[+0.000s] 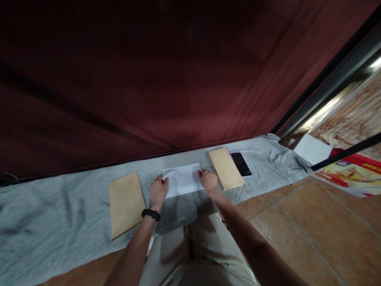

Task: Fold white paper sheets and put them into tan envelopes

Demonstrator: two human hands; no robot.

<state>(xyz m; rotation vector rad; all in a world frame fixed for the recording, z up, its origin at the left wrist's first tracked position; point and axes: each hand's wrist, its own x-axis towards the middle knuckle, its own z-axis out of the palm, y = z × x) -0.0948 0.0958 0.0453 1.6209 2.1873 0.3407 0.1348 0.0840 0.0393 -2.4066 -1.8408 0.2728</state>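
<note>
A white sheet of paper (183, 179) lies on a grey cloth (59, 222) straight in front of me. My left hand (158, 191), with a black band on its wrist, grips the paper's left edge with curled fingers. At the paper's right edge my right hand (207, 180) does the same. A brown envelope (126, 203) lies flat to the left of my left hand. A second brown envelope (226, 168) lies just right of my right hand.
A black phone (241, 163) lies beside the right envelope. A dark red curtain (149, 79) hangs behind the cloth. Brown floor tiles (312, 222) lie to the right, with a white sheet (312, 149) and a colourful printed sheet (351, 174) beyond.
</note>
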